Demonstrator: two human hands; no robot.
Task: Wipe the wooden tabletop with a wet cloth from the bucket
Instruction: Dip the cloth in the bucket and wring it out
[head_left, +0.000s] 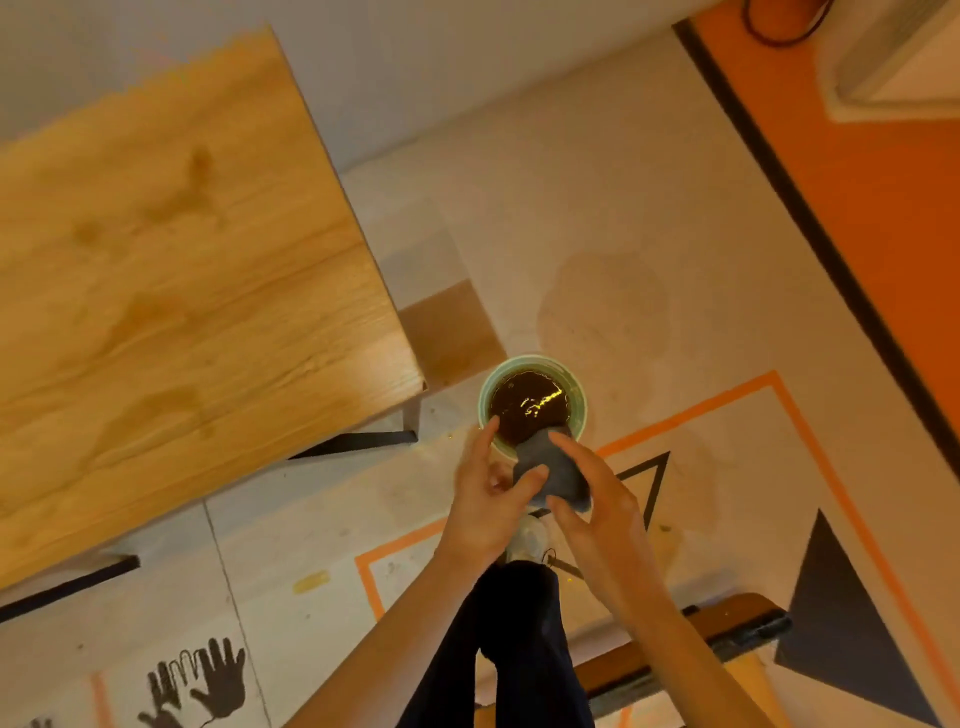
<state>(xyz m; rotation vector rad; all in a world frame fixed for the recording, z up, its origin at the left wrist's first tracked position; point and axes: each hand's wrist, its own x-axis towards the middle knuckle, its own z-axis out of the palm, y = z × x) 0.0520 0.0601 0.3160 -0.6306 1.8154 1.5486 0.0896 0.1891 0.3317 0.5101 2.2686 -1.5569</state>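
A pale green bucket (571, 387) of dark water stands on the floor just right of the table's near corner. Over its near rim I hold a grey cloth (553, 470) between both hands. My left hand (491, 493) pinches the cloth's left side with thumb and fingers. My right hand (597, 493) wraps its right side, fingers spread along the fabric. The wooden tabletop (171, 291) fills the left half of the view, with darker damp-looking patches on it.
A black metal table leg (363, 441) runs under the corner. A wooden bench (727, 623) lies low at the right, behind my dark trouser leg (524, 649). Orange tape lines and dark painted shapes mark the floor. An orange wall (857, 156) rises at the right.
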